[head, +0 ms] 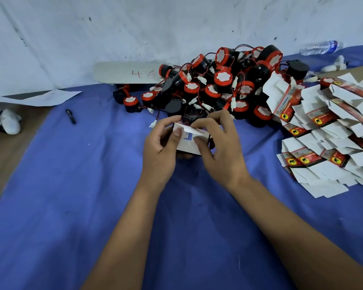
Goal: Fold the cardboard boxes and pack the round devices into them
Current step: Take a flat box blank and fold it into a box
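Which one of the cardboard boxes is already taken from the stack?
The box gripped by the left hand and right hand; all others lie flat in the stack.

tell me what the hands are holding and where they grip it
Both hands hold one small box. The left hand grips its left end; the right hand pinches its right side, fingers on the top flap.

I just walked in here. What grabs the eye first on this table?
The heap of red-and-black round devices at the back of the blue cloth. Right of it sprawls a stack of flat cardboard boxes. Front and centre, the left hand and right hand fold a small white box.
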Tool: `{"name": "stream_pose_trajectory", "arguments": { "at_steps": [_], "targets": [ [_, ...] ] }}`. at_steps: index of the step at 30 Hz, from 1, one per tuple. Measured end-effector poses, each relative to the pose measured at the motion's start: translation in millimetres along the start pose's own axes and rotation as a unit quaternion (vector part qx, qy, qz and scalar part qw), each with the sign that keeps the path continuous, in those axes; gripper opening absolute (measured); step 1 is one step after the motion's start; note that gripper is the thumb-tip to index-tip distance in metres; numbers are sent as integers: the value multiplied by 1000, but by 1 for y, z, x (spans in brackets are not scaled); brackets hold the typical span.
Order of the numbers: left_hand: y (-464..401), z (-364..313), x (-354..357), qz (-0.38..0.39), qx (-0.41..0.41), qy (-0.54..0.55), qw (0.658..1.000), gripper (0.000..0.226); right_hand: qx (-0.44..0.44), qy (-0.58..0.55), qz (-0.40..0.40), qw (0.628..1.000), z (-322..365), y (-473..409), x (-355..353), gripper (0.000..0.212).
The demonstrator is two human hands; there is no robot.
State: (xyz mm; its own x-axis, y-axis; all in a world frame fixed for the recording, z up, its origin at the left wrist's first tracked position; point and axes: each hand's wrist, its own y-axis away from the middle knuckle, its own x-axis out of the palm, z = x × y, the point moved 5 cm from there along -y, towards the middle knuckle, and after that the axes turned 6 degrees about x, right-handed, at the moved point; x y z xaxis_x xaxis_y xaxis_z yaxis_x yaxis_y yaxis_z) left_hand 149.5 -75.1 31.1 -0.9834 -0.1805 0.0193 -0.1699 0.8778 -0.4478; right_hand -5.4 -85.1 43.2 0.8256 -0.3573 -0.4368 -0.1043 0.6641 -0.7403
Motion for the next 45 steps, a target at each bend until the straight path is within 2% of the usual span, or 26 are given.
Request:
{"name": "stream_pose_trajectory", "arguments": {
  "at_steps": [3,5,7,10,13,18,22,24,27,30,33,40,43,45],
  "targets": [
    [0,1,0,11,4,9,1000,22,29,-49,77,995,-10,0,2,32],
    [-1,4,-2,-5,-8,13,1000,21,44,-96,156,982,-10,2,5,38],
    [-1,8,-6,-38,-27,8,999,21,63,-151,196,967,-7,6,9,41],
    [-1,9,-9,-70,-17,-16,997,17,112,-214,168,956,-5,4,9,31],
    [-2,5,-7,-49,28,-49,997,16,142,-226,164,950,-10,4,7,31],
    [-1,-4,1,-2,70,-63,996,29,167,-228,157,946,-17,5,8,49],
    [3,-15,2,-20,103,-128,986,46,226,-259,120,932,-24,3,6,50],
    [4,-10,4,9,70,-132,989,64,237,-266,110,928,-27,3,6,46],
    [8,2,18,90,3,-89,992,81,252,-263,110,925,-30,5,9,35],
    [9,10,23,80,-11,-83,993,76,260,-223,95,935,-32,4,9,28],
    [8,9,27,68,20,-133,989,68,258,-181,74,946,-32,4,5,30],
    [13,5,34,80,60,-174,980,65,275,-144,27,950,-32,6,3,33],
    [13,8,33,84,68,-199,974,63,278,-178,68,941,-35,4,3,41],
    [11,9,29,72,62,-190,977,62,290,-277,135,906,-36,4,6,44]
  ]
}}
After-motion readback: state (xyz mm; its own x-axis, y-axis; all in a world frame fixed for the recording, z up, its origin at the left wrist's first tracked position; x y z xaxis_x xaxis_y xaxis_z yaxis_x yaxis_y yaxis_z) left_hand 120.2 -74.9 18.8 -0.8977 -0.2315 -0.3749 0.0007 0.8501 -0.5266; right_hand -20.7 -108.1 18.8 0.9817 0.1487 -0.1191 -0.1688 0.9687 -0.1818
